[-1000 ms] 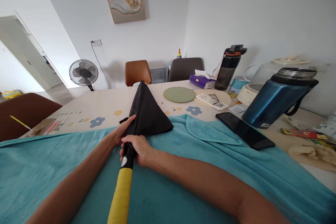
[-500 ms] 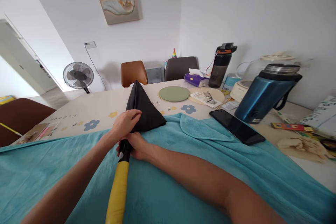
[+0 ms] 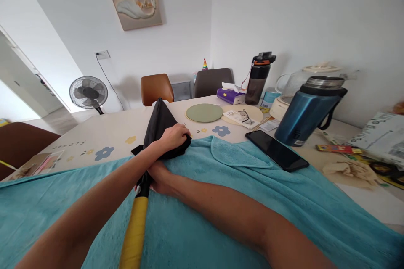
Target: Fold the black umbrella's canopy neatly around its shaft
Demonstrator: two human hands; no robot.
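Note:
A black umbrella (image 3: 157, 124) with a yellow-wrapped handle (image 3: 135, 231) lies pointing away from me, its canopy partly folded. My right hand (image 3: 160, 177) is wrapped round the black part just above the yellow grip. Crossing over my right wrist, my left hand (image 3: 174, 136) has its fingers curled on the canopy's right edge. Some of the fabric is hidden under that hand and forearm. Beneath lies a turquoise cloth (image 3: 202, 214) spread over the near part of the table.
On the right are a black phone (image 3: 276, 150), a blue flask (image 3: 309, 111) and a dark bottle (image 3: 259, 80). Farther back sit a green round mat (image 3: 204, 112), glasses (image 3: 244, 115) and a purple tissue pack (image 3: 230, 96). A fan (image 3: 89, 92) and chairs stand beyond the table.
My left hand has moved right across the canopy to its right edge, and its fingers have closed on the fabric. My right hand keeps its hold. The view has shifted slightly.

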